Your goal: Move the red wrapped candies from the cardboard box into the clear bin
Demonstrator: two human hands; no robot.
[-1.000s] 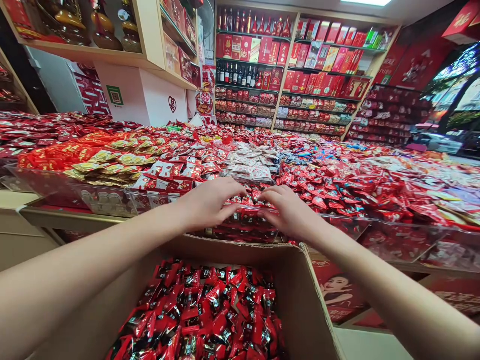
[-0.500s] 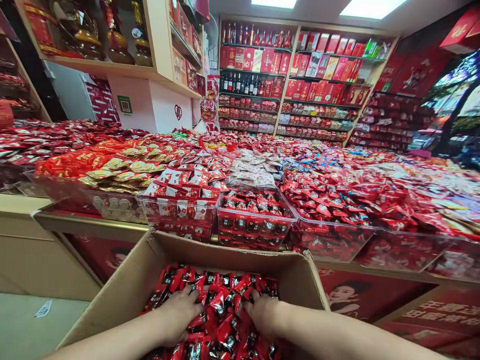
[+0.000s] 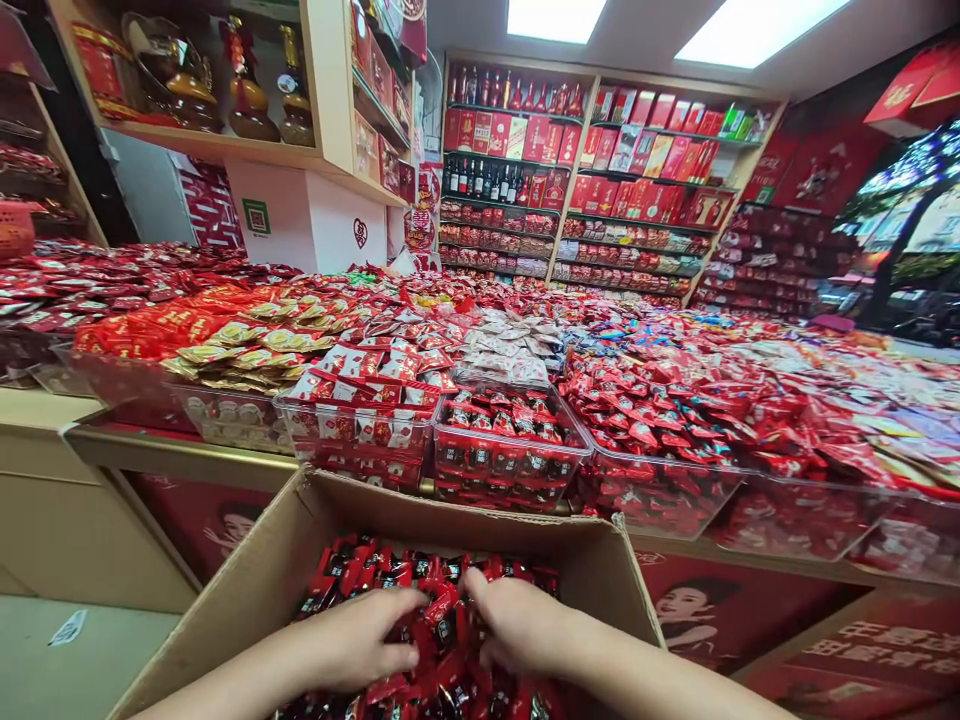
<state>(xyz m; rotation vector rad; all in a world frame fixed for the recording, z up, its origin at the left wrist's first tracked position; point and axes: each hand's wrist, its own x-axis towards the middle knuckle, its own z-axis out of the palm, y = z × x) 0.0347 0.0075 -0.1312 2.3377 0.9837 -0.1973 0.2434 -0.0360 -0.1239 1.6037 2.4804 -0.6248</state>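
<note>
Curving around red-and-black wrapped candies (image 3: pixel 441 612) inside the cardboard box (image 3: pixel 247 600), the left hand (image 3: pixel 369 638) and the right hand (image 3: pixel 517 620) are narrowly apart; whether they grip any, I cannot tell.

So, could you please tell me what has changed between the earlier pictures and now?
The left hand and right hand moved down from the clear bin into the cardboard box, then drew closer together, with red-and-black candies between them; whether they grip any is unclear. The box and bin stayed in place.
</note>
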